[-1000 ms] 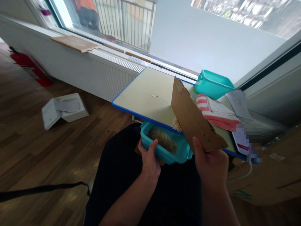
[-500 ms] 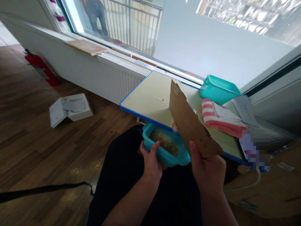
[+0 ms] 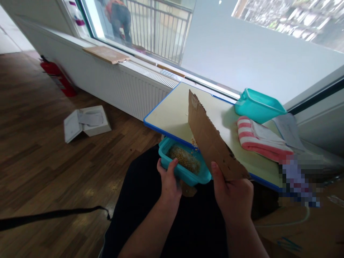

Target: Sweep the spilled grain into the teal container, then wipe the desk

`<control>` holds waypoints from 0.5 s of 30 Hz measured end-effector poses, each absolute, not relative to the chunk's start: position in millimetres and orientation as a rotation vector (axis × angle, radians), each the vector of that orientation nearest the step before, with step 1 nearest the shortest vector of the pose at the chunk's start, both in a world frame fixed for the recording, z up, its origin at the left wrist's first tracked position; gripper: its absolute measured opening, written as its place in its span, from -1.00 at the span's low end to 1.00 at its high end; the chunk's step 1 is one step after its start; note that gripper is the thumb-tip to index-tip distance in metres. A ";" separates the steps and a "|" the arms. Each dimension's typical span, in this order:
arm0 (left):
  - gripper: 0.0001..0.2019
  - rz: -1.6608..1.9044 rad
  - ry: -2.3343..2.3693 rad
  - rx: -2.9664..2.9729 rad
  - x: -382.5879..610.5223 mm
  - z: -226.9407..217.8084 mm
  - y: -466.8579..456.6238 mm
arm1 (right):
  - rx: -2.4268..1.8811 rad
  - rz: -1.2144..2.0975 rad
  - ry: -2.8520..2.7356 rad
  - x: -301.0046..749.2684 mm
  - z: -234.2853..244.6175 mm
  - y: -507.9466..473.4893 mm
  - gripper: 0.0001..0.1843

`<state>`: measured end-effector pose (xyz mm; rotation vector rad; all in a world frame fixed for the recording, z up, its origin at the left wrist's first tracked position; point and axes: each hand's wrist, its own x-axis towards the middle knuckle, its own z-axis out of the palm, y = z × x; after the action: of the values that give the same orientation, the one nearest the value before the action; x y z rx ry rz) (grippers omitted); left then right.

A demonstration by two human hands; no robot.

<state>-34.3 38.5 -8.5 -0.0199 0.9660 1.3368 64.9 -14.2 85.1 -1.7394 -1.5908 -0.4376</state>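
Note:
My left hand (image 3: 169,181) grips the near side of a teal plastic tub (image 3: 194,178), thumb over the rim. Yellowish grains (image 3: 184,160) lie in the tub, which is just below the table's blue edge. In my right hand (image 3: 232,197) is a torn piece of brown cardboard (image 3: 212,139), standing on its long edge and slanting across the cream table (image 3: 168,111). A small heap of pale kernels (image 3: 194,142) sits at the table edge against the cardboard's left face, above the tub. Some kernels appear to be dropping toward the tub.
A second teal tub (image 3: 259,105) stands at the table's back right, behind a folded red-striped towel (image 3: 262,139). Along the window runs a radiator (image 3: 134,86) with a wooden board (image 3: 106,54). An open white box (image 3: 92,122) and a fire extinguisher (image 3: 59,77) are on the floor.
The cardboard has swept left and toward me along the table, taking the scattered bits from the tabletop. The kernel heap at the edge looks smaller. The tub has shifted slightly left.

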 end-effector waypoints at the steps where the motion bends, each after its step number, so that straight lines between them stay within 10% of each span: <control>1: -0.25 1.343 0.969 -0.024 -36.3 -8.5 40.2 | -1.736 -0.429 -1.589 63.3 85.0 -12.2 -0.77; 15: -0.20 1.414 0.991 -0.048 -60.9 -5.4 53.4 | -1.659 -0.448 -1.717 46.3 83.4 4.5 -0.79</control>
<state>-60.9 53.4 -5.4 -0.0477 0.9909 1.4140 46.3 4.5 83.4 -1.6588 -1.7170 -0.4475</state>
